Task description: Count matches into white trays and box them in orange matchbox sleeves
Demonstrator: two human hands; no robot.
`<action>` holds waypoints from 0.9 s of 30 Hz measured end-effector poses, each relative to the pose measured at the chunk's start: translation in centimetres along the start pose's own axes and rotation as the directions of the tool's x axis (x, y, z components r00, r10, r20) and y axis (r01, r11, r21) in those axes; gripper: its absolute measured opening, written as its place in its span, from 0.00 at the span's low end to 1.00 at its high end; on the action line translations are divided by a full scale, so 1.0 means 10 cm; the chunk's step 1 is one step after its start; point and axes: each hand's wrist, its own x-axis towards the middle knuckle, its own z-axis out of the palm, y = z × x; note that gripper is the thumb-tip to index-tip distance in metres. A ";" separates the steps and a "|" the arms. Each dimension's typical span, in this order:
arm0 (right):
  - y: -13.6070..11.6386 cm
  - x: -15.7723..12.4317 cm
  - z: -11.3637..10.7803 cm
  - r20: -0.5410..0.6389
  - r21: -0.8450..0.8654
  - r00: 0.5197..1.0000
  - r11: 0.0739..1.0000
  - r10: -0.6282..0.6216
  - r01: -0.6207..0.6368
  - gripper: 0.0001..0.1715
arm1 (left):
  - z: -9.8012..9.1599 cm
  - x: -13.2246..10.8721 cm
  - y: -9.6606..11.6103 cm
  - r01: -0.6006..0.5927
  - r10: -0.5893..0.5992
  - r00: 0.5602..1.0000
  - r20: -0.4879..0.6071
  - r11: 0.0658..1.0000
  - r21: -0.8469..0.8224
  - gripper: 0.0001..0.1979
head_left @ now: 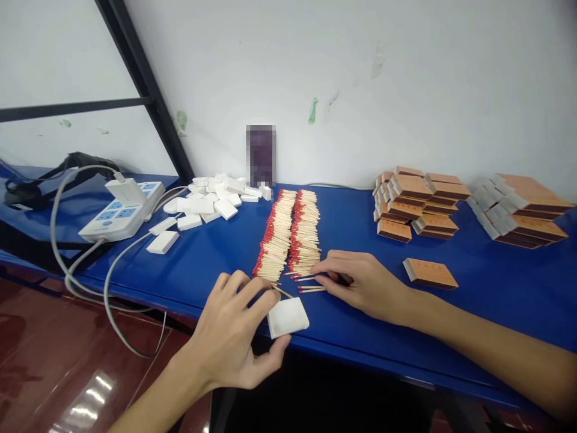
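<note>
At the table's front edge my left hand (237, 331) grips a small white matchbox tray (289, 317) between thumb and fingers. Its inside cannot be made out. My right hand (365, 284) is closed in a pinch on a few matchsticks (312, 289) with red heads, just right of the tray. Beyond both hands lie two long rows of matchsticks, a left row (277, 233) and a right row (307, 225), their red heads pointing left. A single matchbox sleeve (431, 273) rests to the right of my right hand.
White matchbox trays (202, 205) lie heaped at the back left, near a power strip (121, 210) with looping cables. A phone-like pixelated object (261, 153) leans on the wall. Stacked matchbox sleeves (408, 186) and more boxes with pale ends (536, 195) stand at right.
</note>
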 end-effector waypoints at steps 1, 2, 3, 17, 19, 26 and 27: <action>0.00 0.00 0.00 0.001 0.005 1.000 1.000 0.000 0.000 0.09 | -0.01 0.00 -0.01 0.005 -0.005 1.000 -0.001 1.000 0.008 0.13; -0.01 0.00 -0.01 0.004 0.010 1.000 1.000 0.002 -0.002 0.09 | -0.01 0.00 -0.01 0.007 -0.007 1.000 -0.004 1.000 0.012 0.13; -0.01 0.00 -0.01 0.006 0.015 1.000 1.000 0.004 -0.004 0.09 | -0.01 0.00 -0.02 0.006 -0.006 1.000 -0.007 1.000 0.013 0.13; 0.00 0.01 -0.01 0.006 0.009 1.000 1.000 -0.009 0.009 0.11 | 0.04 -0.06 -0.04 -0.158 0.156 0.987 -0.033 0.985 -0.073 0.15; -0.01 0.01 -0.01 0.008 0.006 1.000 1.000 -0.009 0.009 0.11 | 0.05 -0.06 -0.05 -0.161 0.158 0.986 -0.045 0.982 -0.094 0.14; -0.02 0.01 -0.03 0.025 0.003 1.000 1.000 0.008 -0.008 0.12 | 0.07 -0.08 -0.07 -0.131 0.120 0.986 -0.117 0.987 -0.090 0.13; -0.02 0.01 -0.02 0.027 0.003 1.000 1.000 0.008 -0.009 0.12 | 0.07 -0.08 -0.06 -0.130 0.119 0.985 -0.128 0.988 -0.079 0.13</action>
